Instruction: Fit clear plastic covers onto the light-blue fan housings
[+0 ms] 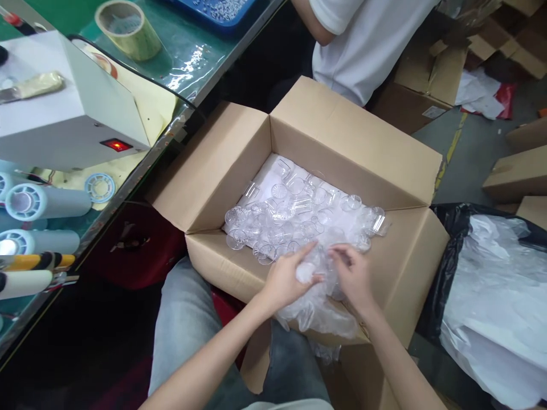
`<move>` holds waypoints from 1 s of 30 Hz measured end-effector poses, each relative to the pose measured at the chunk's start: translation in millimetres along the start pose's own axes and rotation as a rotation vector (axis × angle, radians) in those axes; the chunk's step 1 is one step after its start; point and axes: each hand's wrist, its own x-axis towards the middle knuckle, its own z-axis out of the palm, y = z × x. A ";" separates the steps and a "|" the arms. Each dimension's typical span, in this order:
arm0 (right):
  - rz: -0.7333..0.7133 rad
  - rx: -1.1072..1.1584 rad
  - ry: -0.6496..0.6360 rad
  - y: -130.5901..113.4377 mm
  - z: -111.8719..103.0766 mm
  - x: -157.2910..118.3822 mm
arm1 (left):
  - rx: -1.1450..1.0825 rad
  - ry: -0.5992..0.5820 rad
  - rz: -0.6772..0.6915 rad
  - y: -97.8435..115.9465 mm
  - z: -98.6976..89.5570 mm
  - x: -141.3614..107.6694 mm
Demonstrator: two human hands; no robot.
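Observation:
A large open cardboard box [239, 165] rests by my knees, with many clear plastic cup-shaped pieces [294, 208] heaped on white sheeting inside it. A thin clear plastic bag [316, 316] hangs over the box's near edge. My left hand [286, 279] is at the bag's mouth, thumb and forefinger curved around its left side, with some clear plastic between them. On the other side my right hand [352, 279] has its fingers bent and pinched at the bag's plastic, slightly blurred. Whether pieces lie inside the bag is hard to make out.
To the left, a green-topped bench [183, 62] carries a white machine [77, 108] with a lit red switch, a tape roll [149, 45], light-blue cylinders [55, 201] and a blue tray [226, 20]. A co-worker in a white shirt [363, 45] sits ahead. A black-lined bin bag [440, 250] holds plastic at right.

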 end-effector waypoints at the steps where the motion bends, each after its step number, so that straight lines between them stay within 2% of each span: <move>1: -0.030 -0.027 -0.103 -3.1 0.2 -1.3 | 0.023 -0.021 0.015 0.7 0.1 -0.2; 4: -0.060 -0.168 -0.269 6.1 -6.6 -1.7 | 0.057 0.060 -0.046 -6.6 -14.6 2.9; 6: -0.044 -0.329 -0.344 27.8 -14.5 -2.4 | 0.068 0.162 -0.125 -17.8 -37.3 6.7; 8: -0.021 -0.509 -0.475 55.2 -17.8 -7.4 | 0.083 0.258 -0.196 -29.3 -63.0 9.8; 11: -0.006 -0.734 -0.640 89.8 -7.8 -21.4 | 0.111 0.340 -0.251 -37.9 -87.5 11.5; 14: -0.030 -0.843 -0.707 105.4 9.0 -31.8 | 0.132 0.313 -0.242 -35.2 -87.2 10.8; 18: -0.081 -0.771 -0.751 104.5 12.6 -29.9 | 0.163 0.230 -0.176 -27.8 -75.4 9.9; 22: -0.092 -0.505 -0.695 92.8 -4.7 -20.0 | 0.201 0.103 -0.060 -21.8 -72.6 4.9; 26: 0.016 -0.194 -0.425 74.5 -15.0 -11.3 | 0.244 -0.086 0.006 -8.6 -55.0 -6.0; 30: 0.151 0.087 -0.183 56.8 -4.3 -8.0 | 0.346 -0.196 0.068 9.1 -21.3 -14.5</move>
